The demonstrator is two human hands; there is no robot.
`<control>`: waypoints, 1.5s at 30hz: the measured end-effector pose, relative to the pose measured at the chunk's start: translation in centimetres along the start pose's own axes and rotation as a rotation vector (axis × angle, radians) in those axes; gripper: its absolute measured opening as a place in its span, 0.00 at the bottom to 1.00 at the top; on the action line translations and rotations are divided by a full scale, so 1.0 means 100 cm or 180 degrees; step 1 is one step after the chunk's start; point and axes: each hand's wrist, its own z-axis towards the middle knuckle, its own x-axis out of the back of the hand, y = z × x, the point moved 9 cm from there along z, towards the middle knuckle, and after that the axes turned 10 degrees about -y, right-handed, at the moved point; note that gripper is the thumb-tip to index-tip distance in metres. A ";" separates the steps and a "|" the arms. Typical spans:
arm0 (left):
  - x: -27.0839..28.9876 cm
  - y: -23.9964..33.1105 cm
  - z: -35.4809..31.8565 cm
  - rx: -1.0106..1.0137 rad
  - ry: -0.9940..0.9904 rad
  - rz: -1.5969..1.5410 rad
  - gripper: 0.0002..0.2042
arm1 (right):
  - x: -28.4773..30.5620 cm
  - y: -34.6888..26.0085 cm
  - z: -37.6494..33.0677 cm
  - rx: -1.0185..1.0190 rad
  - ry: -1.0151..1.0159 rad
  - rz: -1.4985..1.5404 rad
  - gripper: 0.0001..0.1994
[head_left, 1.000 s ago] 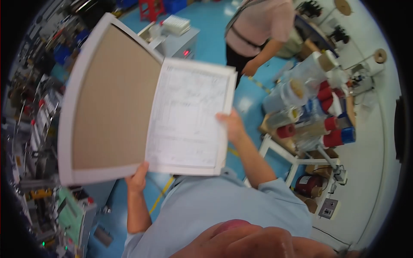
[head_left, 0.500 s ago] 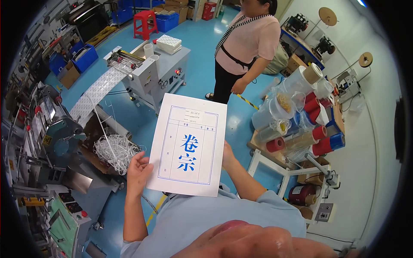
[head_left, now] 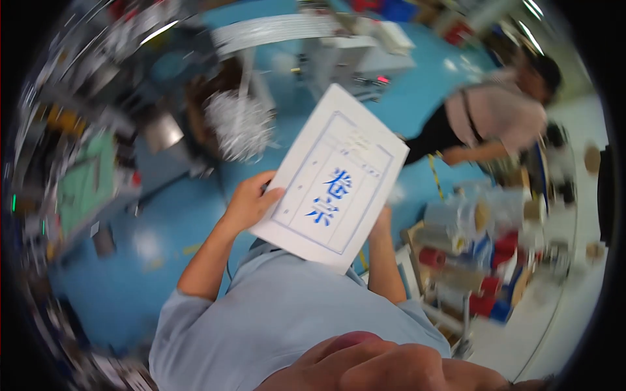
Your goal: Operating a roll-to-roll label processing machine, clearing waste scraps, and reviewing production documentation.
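A white paper file folder (head_left: 301,174) with a blue printed border and large blue characters is held up in front of my chest, tilted to the right. Along its left edge my left hand (head_left: 253,201) grips it, thumb on the front. My right hand (head_left: 382,221) supports the lower right edge, its fingers hidden behind the folder. A small dark spot shows by my left fingers, too blurred to name.
Ahead, a machine (head_left: 355,58) feeds a pale printed strip. A heap of white strips (head_left: 240,127) lies left of the folder. Another person (head_left: 489,114) stands far right, above wrapped rolls (head_left: 456,225). A green-topped machine (head_left: 85,173) stands left.
The view has swung left and blurred, so the surroundings slide right. The folder has tipped clockwise, and my left hand's thumb now lies over its edge.
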 end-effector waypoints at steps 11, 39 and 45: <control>-0.062 -0.040 -0.378 0.0627 0.2172 -0.0514 0.14 | -0.134 0.117 -0.165 -0.1540 -0.2011 -0.0705 0.28; -0.368 -0.157 -1.535 -0.2145 0.9484 -0.0133 0.18 | -0.291 0.452 -0.696 -0.3303 -0.3521 -0.0489 0.26; -0.383 -0.213 -1.664 -0.0975 0.8945 -0.1073 0.15 | -0.314 0.466 -0.754 -0.3230 -0.3477 -0.0665 0.26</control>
